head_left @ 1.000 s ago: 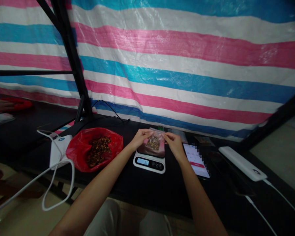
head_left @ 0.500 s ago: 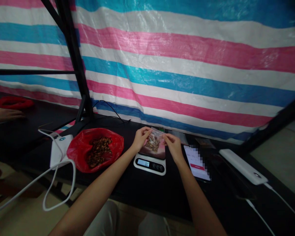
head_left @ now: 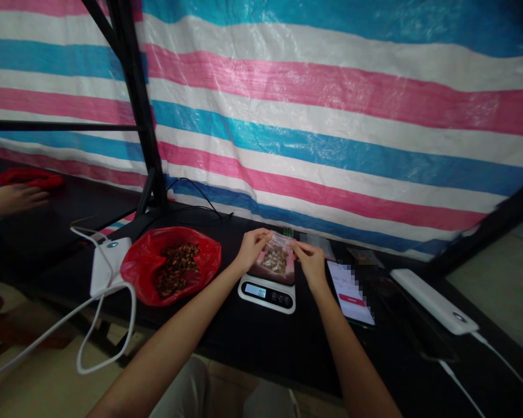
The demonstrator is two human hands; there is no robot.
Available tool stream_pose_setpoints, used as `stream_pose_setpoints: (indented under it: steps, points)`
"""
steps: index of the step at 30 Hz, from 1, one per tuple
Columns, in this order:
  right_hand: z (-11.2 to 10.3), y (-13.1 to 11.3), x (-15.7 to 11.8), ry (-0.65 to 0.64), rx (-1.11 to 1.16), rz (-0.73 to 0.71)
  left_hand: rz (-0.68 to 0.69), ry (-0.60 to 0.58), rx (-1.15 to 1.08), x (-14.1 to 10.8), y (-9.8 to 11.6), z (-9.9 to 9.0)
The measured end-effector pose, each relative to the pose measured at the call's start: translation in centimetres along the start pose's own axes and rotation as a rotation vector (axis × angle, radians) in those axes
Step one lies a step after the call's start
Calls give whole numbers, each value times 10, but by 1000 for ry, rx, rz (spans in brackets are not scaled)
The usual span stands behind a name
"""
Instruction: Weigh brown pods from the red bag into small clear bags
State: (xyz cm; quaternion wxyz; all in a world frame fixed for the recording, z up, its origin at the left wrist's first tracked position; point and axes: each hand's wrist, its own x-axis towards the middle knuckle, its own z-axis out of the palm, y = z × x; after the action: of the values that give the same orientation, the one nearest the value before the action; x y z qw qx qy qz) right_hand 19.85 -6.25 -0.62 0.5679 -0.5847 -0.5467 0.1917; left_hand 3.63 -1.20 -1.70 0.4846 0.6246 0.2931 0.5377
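Between my two hands is a clear plastic bag point(head_left: 275, 258) with small brown pieces inside. My left hand point(head_left: 253, 247) pinches its upper left corner, and my right hand point(head_left: 308, 258) pinches the upper right edge. Under the bag stands a white digital kitchen scale point(head_left: 268, 297) with a dark platform; its display reads 0.0. Whether the bag touches the platform I cannot tell. Left of my left forearm, a red plastic bag point(head_left: 204, 247) lies spread open, holding many brown bean-like or nut-like pieces point(head_left: 178, 267).
A lit phone point(head_left: 351, 296), a dark phone point(head_left: 418, 319) and a white power bank point(head_left: 433, 302) lie at right. A white cabled device point(head_left: 108, 264) sits at left. Flat clear bags point(head_left: 320, 245) lie behind. Another person's hand point(head_left: 15, 200) is by a red bag point(head_left: 30, 178) at far left.
The bag between my hands is slightly lower and more spread out, its contents plainer to see. Both hands keep their pinch. The other person's hand has shifted a little; the view has tilted slightly.
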Motion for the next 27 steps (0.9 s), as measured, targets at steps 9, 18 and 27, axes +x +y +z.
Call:
stream_pose_setpoints:
  steps: [9, 18, 27]
  points:
    - [1, -7, -1, -88, 61, 24, 32, 4, 95, -6, 8, 4]
    - [3, -4, -2, -78, 69, 12, 36, 9, 83, -5, 6, 5]
    - [7, -2, -3, -22, 46, -15, 95, 0, 165, -7, 8, 4]
